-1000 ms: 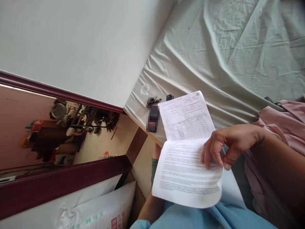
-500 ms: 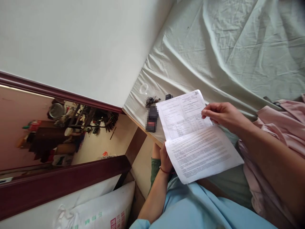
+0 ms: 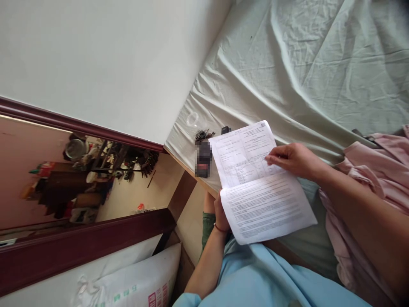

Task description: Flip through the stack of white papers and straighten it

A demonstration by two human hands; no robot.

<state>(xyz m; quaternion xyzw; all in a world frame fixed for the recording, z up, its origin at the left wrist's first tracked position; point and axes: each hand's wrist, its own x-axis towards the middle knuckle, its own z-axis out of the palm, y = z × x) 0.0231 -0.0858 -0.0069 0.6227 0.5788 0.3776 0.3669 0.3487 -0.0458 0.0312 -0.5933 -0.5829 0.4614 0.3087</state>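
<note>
Far left: a dark red wooden frame runs across the view, with a cluttered shelf of small items seen beyond it. Below the frame lies a white sack with printed marks.

Centre: at the near corner of the bed, on the pale green sheet, lie a clear plastic ring, a bunch of dark keys, a small black object and a dark blurred item, all close together and just left of the papers.

Left hand: under the left edge of the papers, near the fold. Fingers are hidden beneath the sheet, so the grip cannot be told; the hand appears to support the papers from below. A red band shows at the wrist.

Papers: printed pages folded open, upper leaf lying over the bed edge, lower leaf tilted toward the person's lap, above light blue cloth.

Right hand: fingers closed narrowly on the right edge of the upper leaf, pinching it.

Far right: pink cloth lies bunched on the sheet beside the right forearm.
</note>
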